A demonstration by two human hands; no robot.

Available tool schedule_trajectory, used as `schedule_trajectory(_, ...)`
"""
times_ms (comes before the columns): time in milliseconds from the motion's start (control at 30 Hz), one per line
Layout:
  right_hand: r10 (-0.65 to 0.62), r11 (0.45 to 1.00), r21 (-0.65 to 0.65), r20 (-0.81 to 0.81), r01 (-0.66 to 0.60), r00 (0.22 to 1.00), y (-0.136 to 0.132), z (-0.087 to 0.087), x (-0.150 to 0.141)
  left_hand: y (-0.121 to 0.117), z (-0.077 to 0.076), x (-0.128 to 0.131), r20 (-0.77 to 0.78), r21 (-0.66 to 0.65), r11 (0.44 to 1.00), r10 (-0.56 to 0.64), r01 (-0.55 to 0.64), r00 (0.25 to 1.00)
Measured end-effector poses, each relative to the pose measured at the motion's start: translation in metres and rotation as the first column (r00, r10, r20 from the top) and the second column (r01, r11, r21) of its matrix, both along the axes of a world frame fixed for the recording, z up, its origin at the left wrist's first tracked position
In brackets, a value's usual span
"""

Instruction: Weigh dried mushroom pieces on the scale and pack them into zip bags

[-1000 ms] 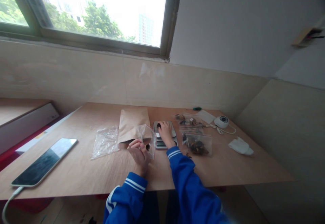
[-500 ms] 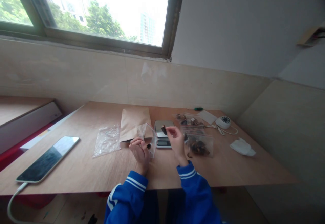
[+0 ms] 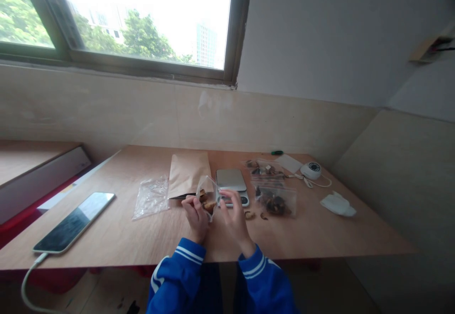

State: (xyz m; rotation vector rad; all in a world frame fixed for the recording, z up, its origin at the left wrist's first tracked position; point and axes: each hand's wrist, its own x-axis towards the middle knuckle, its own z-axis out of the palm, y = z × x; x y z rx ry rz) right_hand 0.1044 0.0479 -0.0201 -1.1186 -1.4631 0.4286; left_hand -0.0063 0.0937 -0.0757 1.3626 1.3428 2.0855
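My left hand point(image 3: 196, 219) is closed on the lower left side of a small clear plastic bag point(image 3: 210, 185), which stands tilted with its mouth upward. Inside the bag lie brown, dried-looking pieces point(image 3: 209, 207); their exact kind is unclear. My right hand point(image 3: 235, 217) has thumb and fingers closed at the bag's right edge, and no piece shows in it. Just behind that hand sits a kitchen scale point(image 3: 231, 180) with a bare metal plate, its display partly covered by my fingers. Two curled brown bits point(image 3: 250, 215) rest on the table to the right.
Filled clear bags of brown pieces point(image 3: 276, 203) lie right of the scale. A brown paper bag point(image 3: 188, 174) and a flat clear bag point(image 3: 151, 199) are on the left, beyond them a charging phone point(image 3: 74, 223). A white camera point(image 3: 311, 170), crumpled tissue point(image 3: 337, 205) and green-handled tool point(image 3: 277, 152) lie rightward.
My right hand has moved left and down from over the scale to the bag's edge; the dark piece it pinched no longer shows there. The bag's brown contents are more visible.
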Motion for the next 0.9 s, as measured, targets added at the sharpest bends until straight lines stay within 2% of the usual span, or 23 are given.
schedule_trajectory(167,0.110,0.992,-0.058,-0.045,-0.112,0.993,-0.019,-0.027,-0.002,-0.005,0.001,0.003,0.042,0.016,0.991,-0.130,0.129,0.991)
schedule_trajectory(267,0.079,0.992,-0.078,-0.223,-0.098,0.972,-0.020,-0.029,-0.007,-0.012,0.003,0.002,0.017,0.061,0.977,-0.206,0.205,0.978)
schedule_trajectory(367,0.041,0.987,-0.122,-0.428,-0.102,0.903,-0.017,-0.023,-0.006,-0.021,0.004,-0.001,-0.094,0.078,0.955,-0.279,0.287,0.956)
schedule_trajectory(433,0.043,0.977,-0.166,-0.470,-0.137,0.882,-0.016,-0.017,0.000,-0.023,0.004,-0.003,-0.196,0.066,0.946,-0.299,0.317,0.934)
schedule_trajectory(500,0.007,0.974,-0.194,-0.483,-0.115,0.876,-0.016,-0.007,0.009,-0.022,0.004,-0.004,-0.254,0.048,0.965,-0.238,0.258,0.937)
schedule_trajectory(600,-0.123,0.985,-0.166,-0.531,0.040,0.838,-0.019,0.009,0.025,-0.015,0.004,-0.005,-0.201,-0.012,0.996,-0.090,0.089,0.975)
schedule_trajectory(667,-0.086,0.989,-0.149,-0.491,0.014,0.867,-0.020,0.019,0.034,-0.010,0.004,-0.006,-0.126,-0.084,0.994,-0.083,0.073,0.989)
schedule_trajectory(767,0.037,0.980,-0.160,-0.420,-0.114,0.907,-0.020,0.025,0.040,-0.006,0.005,-0.007,-0.058,-0.186,0.964,-0.202,0.188,0.978)
schedule_trajectory(900,0.002,0.980,-0.165,-0.541,-0.109,0.841,-0.015,0.008,0.037,-0.010,0.008,-0.006,-0.018,-0.260,0.897,-0.375,0.358,0.927)
